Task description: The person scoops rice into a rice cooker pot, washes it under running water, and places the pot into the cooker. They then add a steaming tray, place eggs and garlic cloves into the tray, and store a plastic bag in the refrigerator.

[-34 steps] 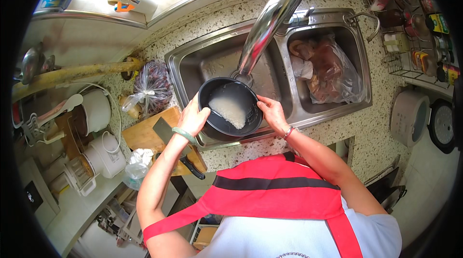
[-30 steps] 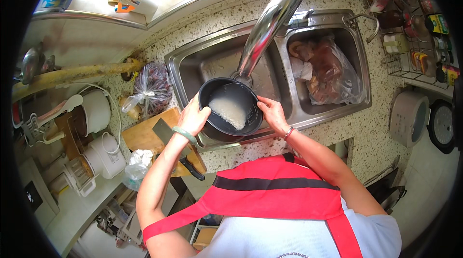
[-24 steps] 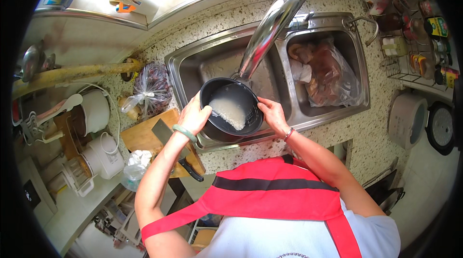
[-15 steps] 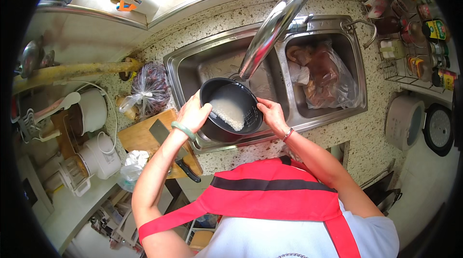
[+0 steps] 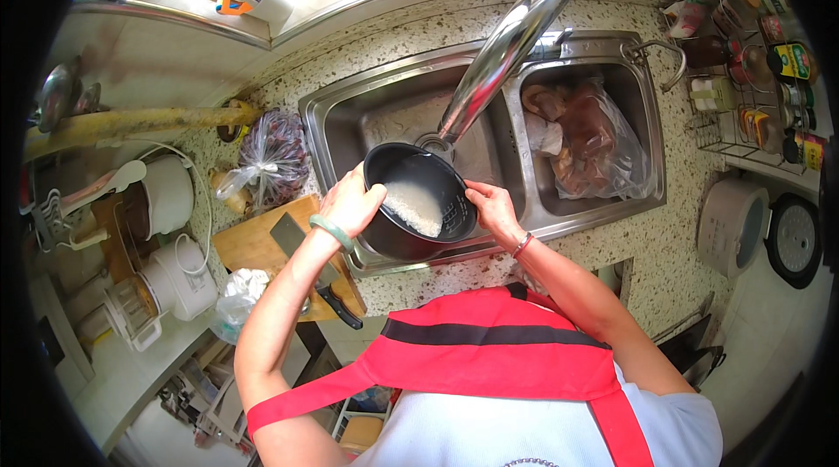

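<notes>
A dark rice cooker pot [image 5: 404, 244] is held between my two hands over the near part of the left sink basin [image 5: 350, 122]. White rice [image 5: 413, 208] and a little cloudy water lie inside it. My left hand [image 5: 351, 202] grips the rim on the left, thumb over the edge. On the right side of the rim my right hand [image 5: 495, 208] is closed, thumb toward the inside. The curved chrome faucet [image 5: 507, 52] reaches down just beyond the pot, with no stream of water visible from it.
Bagged meat [image 5: 599, 139] fills the right sink basin [image 5: 584, 205]. Left of the sink are a tied plastic bag [image 5: 269, 157] of dark produce and a cutting board [image 5: 245, 240] with a cleaver [image 5: 301, 250]. A rice cooker [image 5: 732, 227] stands at right, below a spice rack [image 5: 752, 87].
The pot and both hands stay almost where they were. The rice in the pot has shifted slightly, and the whole view has moved a little.
</notes>
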Demonstrator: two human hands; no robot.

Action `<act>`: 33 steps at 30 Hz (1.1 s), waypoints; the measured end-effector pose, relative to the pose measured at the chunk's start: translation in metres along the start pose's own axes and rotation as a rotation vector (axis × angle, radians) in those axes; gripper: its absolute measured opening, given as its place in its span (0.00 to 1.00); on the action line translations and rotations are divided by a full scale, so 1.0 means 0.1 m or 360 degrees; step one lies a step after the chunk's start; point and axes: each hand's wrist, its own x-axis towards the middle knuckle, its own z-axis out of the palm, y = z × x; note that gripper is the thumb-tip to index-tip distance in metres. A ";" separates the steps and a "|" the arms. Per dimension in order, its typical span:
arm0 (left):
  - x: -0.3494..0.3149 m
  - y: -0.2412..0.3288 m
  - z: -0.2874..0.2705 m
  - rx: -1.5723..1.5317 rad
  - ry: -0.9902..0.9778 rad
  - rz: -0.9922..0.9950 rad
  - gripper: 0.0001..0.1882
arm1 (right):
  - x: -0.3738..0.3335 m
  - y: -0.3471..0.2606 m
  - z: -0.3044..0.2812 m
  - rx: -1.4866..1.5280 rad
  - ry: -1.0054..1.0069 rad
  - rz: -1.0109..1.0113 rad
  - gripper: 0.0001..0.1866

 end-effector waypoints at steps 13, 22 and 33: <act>-0.01 0.01 -0.03 0.0001 -0.0004 -0.0017 0.26 | -0.01 -0.01 0.00 -0.0011 -0.0062 0.0058 0.18; -0.02 0.03 -0.05 0.0018 -0.0010 -0.0021 0.25 | 0.02 0.04 0.00 0.0030 -0.0093 0.0108 0.17; -0.03 0.09 -0.07 0.0069 -0.0019 -0.0038 0.24 | -0.03 0.01 0.03 0.0068 -0.0138 0.0191 0.15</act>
